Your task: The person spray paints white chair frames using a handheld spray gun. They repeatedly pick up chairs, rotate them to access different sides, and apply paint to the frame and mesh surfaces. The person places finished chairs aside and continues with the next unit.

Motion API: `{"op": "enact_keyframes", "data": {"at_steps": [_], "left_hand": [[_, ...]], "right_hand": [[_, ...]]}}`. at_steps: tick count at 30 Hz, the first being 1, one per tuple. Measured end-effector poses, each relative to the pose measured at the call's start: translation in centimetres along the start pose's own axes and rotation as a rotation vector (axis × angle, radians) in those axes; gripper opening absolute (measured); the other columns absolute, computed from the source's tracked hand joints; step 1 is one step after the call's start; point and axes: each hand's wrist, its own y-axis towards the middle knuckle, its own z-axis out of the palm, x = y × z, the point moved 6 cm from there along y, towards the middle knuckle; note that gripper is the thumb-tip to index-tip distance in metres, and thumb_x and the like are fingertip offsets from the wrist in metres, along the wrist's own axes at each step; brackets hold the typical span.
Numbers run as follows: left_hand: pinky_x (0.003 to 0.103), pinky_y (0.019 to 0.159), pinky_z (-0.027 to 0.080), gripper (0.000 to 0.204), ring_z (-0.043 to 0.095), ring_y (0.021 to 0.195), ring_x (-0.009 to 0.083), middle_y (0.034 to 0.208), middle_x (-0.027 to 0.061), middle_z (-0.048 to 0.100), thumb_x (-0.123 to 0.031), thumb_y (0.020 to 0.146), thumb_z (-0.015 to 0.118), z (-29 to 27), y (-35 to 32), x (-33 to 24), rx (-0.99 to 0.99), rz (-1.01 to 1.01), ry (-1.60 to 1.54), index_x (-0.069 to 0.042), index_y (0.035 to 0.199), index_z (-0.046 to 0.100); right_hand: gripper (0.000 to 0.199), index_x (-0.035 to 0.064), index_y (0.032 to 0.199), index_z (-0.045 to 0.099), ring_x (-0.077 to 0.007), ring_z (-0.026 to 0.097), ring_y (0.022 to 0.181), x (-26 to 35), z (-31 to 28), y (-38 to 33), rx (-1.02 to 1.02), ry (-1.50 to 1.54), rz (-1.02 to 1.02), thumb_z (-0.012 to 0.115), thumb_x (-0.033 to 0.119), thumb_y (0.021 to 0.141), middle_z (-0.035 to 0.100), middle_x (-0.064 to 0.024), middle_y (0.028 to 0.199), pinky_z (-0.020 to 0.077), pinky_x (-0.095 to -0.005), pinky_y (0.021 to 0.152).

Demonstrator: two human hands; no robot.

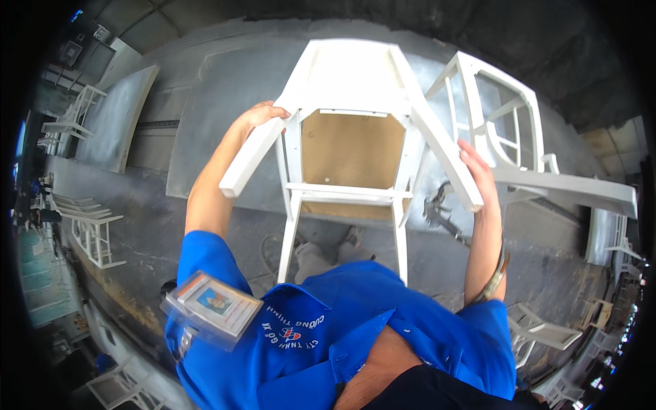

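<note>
A white wooden chair (348, 75) is in front of me, tilted so that a brown panel (352, 150) shows within its frame. Two of its bars slant toward me, one on each side. My left hand (263, 117) is closed round the upper part of the left bar, fingers over its edge. Against the outer side of the right bar, close to its lower end, lies my right hand (478, 178); its fingers are partly hidden behind the wood. A dark metal tool (441, 210), perhaps a spray gun, hangs beside my right wrist.
Another white chair frame (471, 92) with an open seat stands close on the right, its long pale bar (567, 184) reaching outward. Grey boards (219, 123) lie beneath and behind. More white chairs (92, 229) stand at left and lower right. A hose (497, 277) passes by my right forearm.
</note>
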Motion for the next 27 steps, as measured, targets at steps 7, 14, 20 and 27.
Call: {"op": "enact_keyframes", "data": {"at_steps": [7,14,20,27], "left_hand": [[0.042,0.061,0.059,0.030,0.071,0.069,0.0224,0.089,0.0102,0.073,-0.027,0.098,0.064,-0.8,9.9,-1.9,0.165,-0.087,0.008,0.000,0.108,0.071],[0.038,0.076,0.055,0.037,0.067,0.080,0.0179,0.091,0.0072,0.069,-0.036,0.105,0.054,-0.7,9.2,4.8,-0.512,0.190,-0.481,-0.003,0.116,0.063],[0.038,0.084,0.052,0.015,0.059,0.088,0.0184,0.092,0.0058,0.060,-0.019,0.107,0.057,17.0,-6.4,11.7,-0.660,0.671,-0.323,-0.004,0.103,0.056],[0.043,0.111,0.048,0.085,0.057,0.135,0.0312,0.149,0.0200,0.055,-0.034,0.095,0.078,41.3,-32.4,9.5,1.532,1.006,0.181,-0.008,0.162,0.032]], "right_hand": [[0.054,-0.0011,0.146,0.056,-0.0197,0.068,0.114,1.2,-8.1,-7.5,-0.254,-0.182,-0.023,0.073,0.020,0.100,0.070,-0.0127,0.131,0.0537,-0.0350,0.096],[0.052,0.0003,0.145,0.058,-0.0149,0.069,0.104,0.7,-8.6,-10.2,-0.221,-0.300,-0.042,0.075,0.018,0.098,0.072,-0.0094,0.123,0.0564,-0.0294,0.089],[0.054,0.0012,0.144,0.060,-0.0171,0.067,0.103,4.3,-3.9,-11.7,-0.150,-0.770,-0.103,0.078,0.014,0.095,0.073,-0.0127,0.120,0.0553,-0.0329,0.090],[0.057,0.0034,0.143,0.061,-0.0233,0.073,0.095,8.6,5.4,-13.5,-0.188,-1.157,-0.159,0.078,0.019,0.091,0.075,-0.0173,0.114,0.0581,-0.0364,0.086]]}}
